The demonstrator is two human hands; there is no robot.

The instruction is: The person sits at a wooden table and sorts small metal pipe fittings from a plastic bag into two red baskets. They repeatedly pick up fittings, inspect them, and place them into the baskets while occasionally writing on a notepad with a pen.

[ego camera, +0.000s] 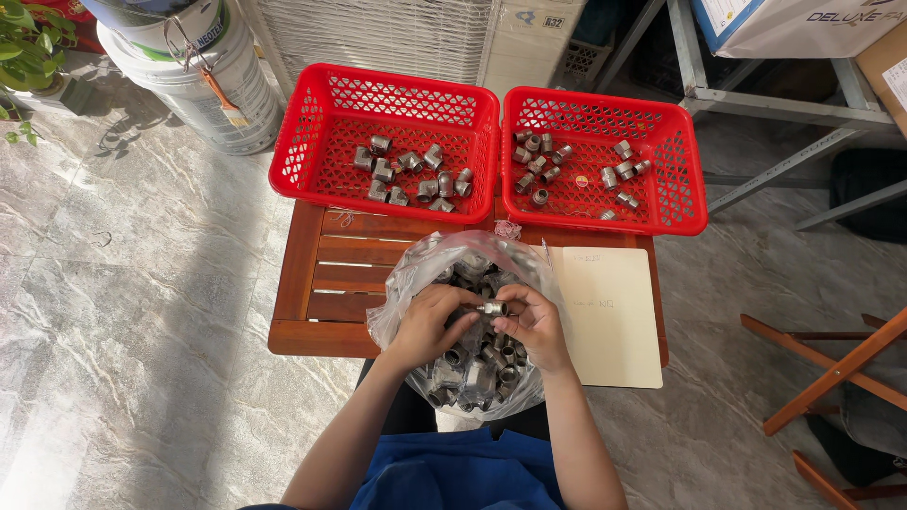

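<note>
Both hands are sunk into a clear plastic bag [416, 274] full of grey metal pipe fittings [477, 373], which sits at the near edge of a slatted wooden surface [321, 274], partly overhanging it toward the person's lap. The left hand [428, 324] curls over the heap, its fingers bent down among the fittings; whether they grip one cannot be told. The right hand [537, 326] has its fingers pinched on a single short metal fitting [493, 308], held just above the pile between the two hands. Just right of the bag, touching its edge, lies an open cream notebook [614, 321] with faint handwriting. At the far side of the surface stand two red mesh baskets side by side: the left basket [302, 161] holds a loose cluster of elbow-shaped fittings [411, 175], and the right basket [680, 179] holds smaller straight fittings [576, 175] scattered more thinly. On the marble floor beyond the left basket stands a white bucket [203, 80] with a paintbrush hanging on its side.
</note>
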